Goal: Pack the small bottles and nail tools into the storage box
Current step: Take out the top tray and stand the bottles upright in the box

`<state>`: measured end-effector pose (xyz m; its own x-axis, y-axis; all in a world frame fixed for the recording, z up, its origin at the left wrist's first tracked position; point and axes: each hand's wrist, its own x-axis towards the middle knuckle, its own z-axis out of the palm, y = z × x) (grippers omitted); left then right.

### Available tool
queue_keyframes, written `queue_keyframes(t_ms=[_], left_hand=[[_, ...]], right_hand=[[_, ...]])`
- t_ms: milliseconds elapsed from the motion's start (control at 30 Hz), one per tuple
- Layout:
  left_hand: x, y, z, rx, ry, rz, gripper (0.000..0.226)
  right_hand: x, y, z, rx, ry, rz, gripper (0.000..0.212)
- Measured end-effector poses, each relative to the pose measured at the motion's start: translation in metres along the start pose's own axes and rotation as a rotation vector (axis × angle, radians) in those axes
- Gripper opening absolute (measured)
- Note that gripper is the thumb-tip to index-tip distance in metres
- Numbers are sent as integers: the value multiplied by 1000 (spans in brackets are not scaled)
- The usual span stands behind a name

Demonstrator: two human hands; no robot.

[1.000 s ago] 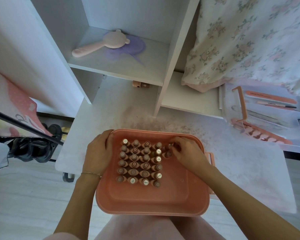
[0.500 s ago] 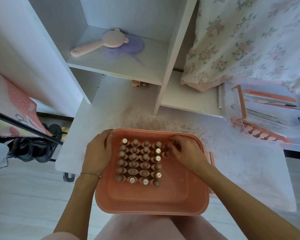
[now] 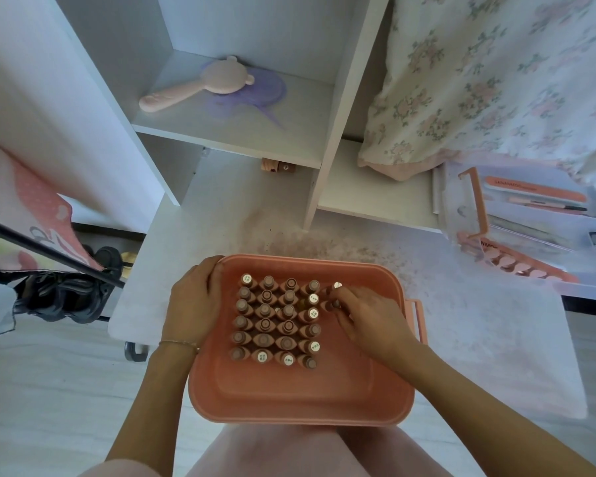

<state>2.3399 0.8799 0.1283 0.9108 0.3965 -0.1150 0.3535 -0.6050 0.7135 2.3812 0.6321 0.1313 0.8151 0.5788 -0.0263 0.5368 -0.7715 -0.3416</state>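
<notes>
On the white table (image 3: 461,339) sits the pink storage box (image 3: 289,397), holding small bottles (image 3: 277,320) upright in 4 packed columns at its far left. Left hand (image 3: 195,301) grips the box's left rim. Right hand (image 3: 369,316) reaches inside, fingers curled around 1 bottle (image 3: 336,287) just beside the block.

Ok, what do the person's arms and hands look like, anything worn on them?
Both forearms are bare, with no sleeves or gloves in view. The left hand has a thin, pale bracelet round its wrist. The right hand and its wrist show no jewellery.
</notes>
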Motion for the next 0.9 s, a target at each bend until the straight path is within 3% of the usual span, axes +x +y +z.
queue_keyframes(t_ms=[667, 900], left_hand=[[0, -1, 0, -9, 6, -8, 30], [0, -1, 1, -53, 2, -28, 29]], right_hand=[[1, -1, -5, 30, -5, -4, 22], [17, -17, -40, 155, 224, -33, 23]])
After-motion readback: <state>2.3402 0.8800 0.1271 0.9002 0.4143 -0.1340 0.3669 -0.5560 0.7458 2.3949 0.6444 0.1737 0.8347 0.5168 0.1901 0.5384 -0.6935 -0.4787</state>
